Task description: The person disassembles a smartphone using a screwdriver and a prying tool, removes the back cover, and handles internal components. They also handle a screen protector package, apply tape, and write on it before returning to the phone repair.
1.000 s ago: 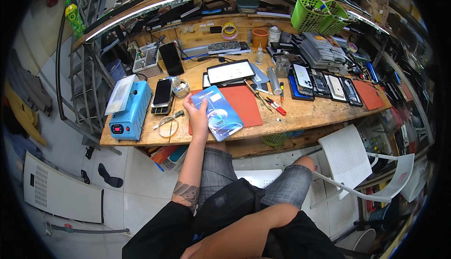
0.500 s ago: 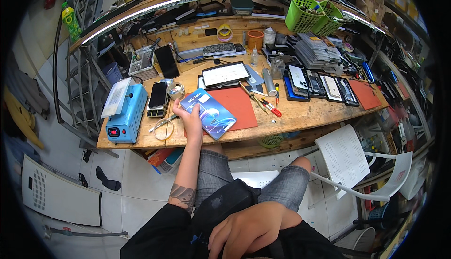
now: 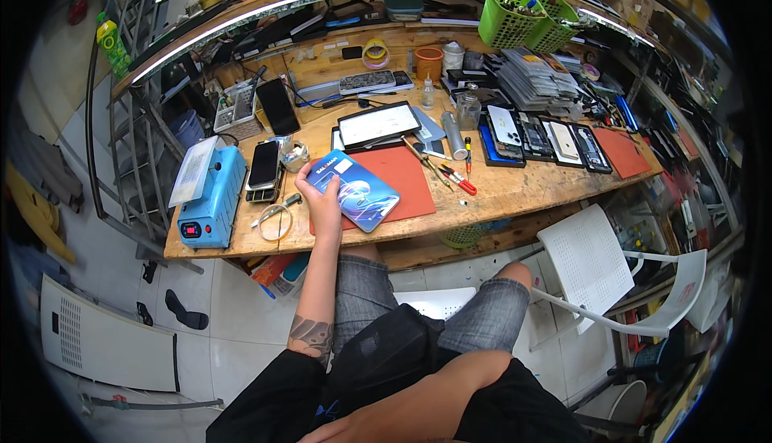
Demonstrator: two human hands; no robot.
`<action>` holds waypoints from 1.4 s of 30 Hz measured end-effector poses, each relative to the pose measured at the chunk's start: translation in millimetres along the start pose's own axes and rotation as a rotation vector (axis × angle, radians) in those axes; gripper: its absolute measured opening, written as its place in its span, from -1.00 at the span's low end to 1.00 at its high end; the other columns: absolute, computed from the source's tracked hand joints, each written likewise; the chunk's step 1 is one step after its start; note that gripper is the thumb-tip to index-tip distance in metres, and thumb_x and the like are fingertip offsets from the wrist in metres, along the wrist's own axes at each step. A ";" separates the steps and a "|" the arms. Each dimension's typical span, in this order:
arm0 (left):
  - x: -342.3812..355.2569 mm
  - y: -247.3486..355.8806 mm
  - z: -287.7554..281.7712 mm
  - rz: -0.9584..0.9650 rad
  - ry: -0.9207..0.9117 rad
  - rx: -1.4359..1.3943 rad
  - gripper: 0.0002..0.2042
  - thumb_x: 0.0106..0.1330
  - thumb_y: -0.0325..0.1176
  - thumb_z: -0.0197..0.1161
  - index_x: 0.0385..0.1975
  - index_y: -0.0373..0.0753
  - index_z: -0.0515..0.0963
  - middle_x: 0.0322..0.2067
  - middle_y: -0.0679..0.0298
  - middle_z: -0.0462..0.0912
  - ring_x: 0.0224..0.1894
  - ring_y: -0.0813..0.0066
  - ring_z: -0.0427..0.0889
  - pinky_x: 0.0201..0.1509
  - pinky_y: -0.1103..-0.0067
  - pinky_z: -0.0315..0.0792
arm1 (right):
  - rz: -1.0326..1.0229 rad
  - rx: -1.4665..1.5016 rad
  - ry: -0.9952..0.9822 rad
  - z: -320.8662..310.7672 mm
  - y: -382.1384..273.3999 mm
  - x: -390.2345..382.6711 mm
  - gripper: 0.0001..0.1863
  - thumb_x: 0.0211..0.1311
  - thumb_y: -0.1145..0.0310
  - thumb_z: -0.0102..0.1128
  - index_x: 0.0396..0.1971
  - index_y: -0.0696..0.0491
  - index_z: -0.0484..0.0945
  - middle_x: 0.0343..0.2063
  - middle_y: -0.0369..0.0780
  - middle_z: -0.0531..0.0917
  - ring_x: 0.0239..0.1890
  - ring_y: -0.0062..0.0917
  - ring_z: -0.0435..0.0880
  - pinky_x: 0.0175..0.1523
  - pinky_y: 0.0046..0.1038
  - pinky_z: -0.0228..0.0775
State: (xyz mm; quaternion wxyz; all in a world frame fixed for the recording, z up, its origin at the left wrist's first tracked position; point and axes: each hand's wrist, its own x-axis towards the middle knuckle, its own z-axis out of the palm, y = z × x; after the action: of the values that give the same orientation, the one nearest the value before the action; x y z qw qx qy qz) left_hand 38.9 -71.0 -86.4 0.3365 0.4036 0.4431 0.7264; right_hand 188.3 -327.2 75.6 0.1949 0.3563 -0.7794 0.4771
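My left hand (image 3: 325, 208) is closed on the near left side of a flat blue printed package (image 3: 368, 203), its thumb across the front. The package is tilted above an orange-red mat (image 3: 412, 182) at the bench's front edge. My right arm bends across my lap at the lower edge; of my right hand (image 3: 334, 430) only a little shows and its fingers are out of sight. Left of the package lie a ring of clear tape (image 3: 274, 235) and a black phone (image 3: 266, 165) on a small stack.
A blue machine with a red display (image 3: 211, 206) stands at the bench's left end. Behind the mat lies a white-screened tablet (image 3: 378, 125). Red-handled pliers (image 3: 460, 182), opened phones (image 3: 563, 142) and a glass jar (image 3: 467, 110) are to the right. A white chair (image 3: 591, 262) stands at the right.
My right hand has moved down and left, mostly out of view at the lower edge. My left hand still holds the blue package in nearly the same place; the whole view has shifted slightly.
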 end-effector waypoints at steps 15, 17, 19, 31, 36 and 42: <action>4.4 -6.8 1.8 0.105 -0.110 0.240 -0.34 0.33 -0.46 0.32 0.38 -0.31 0.16 0.25 -0.04 0.36 0.27 0.20 0.43 0.41 0.39 0.28 | 0.024 0.190 0.326 -2.2 -4.8 -50.1 -0.70 0.51 0.33 0.14 -0.06 0.29 0.66 -0.04 0.06 0.71 0.01 -0.02 0.69 0.10 -0.16 0.54; 5.8 -8.1 -0.8 0.046 -0.106 0.164 -0.38 0.34 -0.48 0.30 0.37 -0.33 0.20 0.25 -0.02 0.36 0.27 0.23 0.43 0.40 0.41 0.30 | 0.049 0.183 0.265 -10.7 -10.4 -58.0 -0.72 0.51 0.35 0.14 -0.13 0.29 0.67 -0.08 0.08 0.71 -0.01 0.01 0.69 0.07 -0.14 0.54; 7.0 -9.1 -1.9 0.010 -0.096 0.098 -0.42 0.35 -0.50 0.27 0.35 -0.34 0.23 0.24 0.01 0.39 0.26 0.27 0.45 0.38 0.43 0.32 | 0.034 0.150 0.270 -12.8 -13.2 -59.8 -0.74 0.50 0.36 0.16 -0.15 0.28 0.68 -0.11 0.07 0.72 -0.01 0.00 0.70 0.06 -0.15 0.54; 0.8 6.9 1.6 -0.046 -0.130 0.014 -0.62 0.38 -0.55 0.17 0.20 -0.38 0.46 0.03 0.12 0.60 0.02 0.48 0.61 0.16 0.55 0.49 | 0.229 0.152 0.376 -4.3 -17.8 -83.7 -0.79 0.44 0.40 0.22 -0.08 0.19 0.69 -0.18 -0.11 0.75 -0.06 -0.29 0.73 0.02 -0.32 0.55; 1.9 6.0 1.7 -0.027 -0.136 0.013 -0.54 0.38 -0.55 0.17 0.29 -0.41 0.40 0.10 0.10 0.58 0.07 0.47 0.60 0.19 0.55 0.48 | 0.333 0.213 0.452 9.9 -2.8 -98.0 -0.78 0.40 0.42 0.27 -0.05 0.15 0.70 -0.17 -0.16 0.77 -0.08 -0.33 0.74 0.00 -0.39 0.56; 3.1 1.9 2.9 -0.016 -0.151 -0.039 -0.32 0.41 -0.54 0.23 0.49 -0.44 0.10 0.36 -0.07 0.38 0.34 0.31 0.45 0.40 0.48 0.33 | 0.456 0.146 0.494 14.0 -3.7 -111.0 -0.76 0.42 0.37 0.27 -0.01 0.13 0.69 -0.21 -0.16 0.77 -0.16 -0.39 0.78 -0.08 -0.43 0.58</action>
State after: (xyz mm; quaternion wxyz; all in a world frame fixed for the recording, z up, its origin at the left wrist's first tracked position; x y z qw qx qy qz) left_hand 39.9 -68.0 -83.0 0.3825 0.4471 0.4054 0.6996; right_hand 265.9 -299.6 -0.2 0.2403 0.0597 -0.7320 0.6347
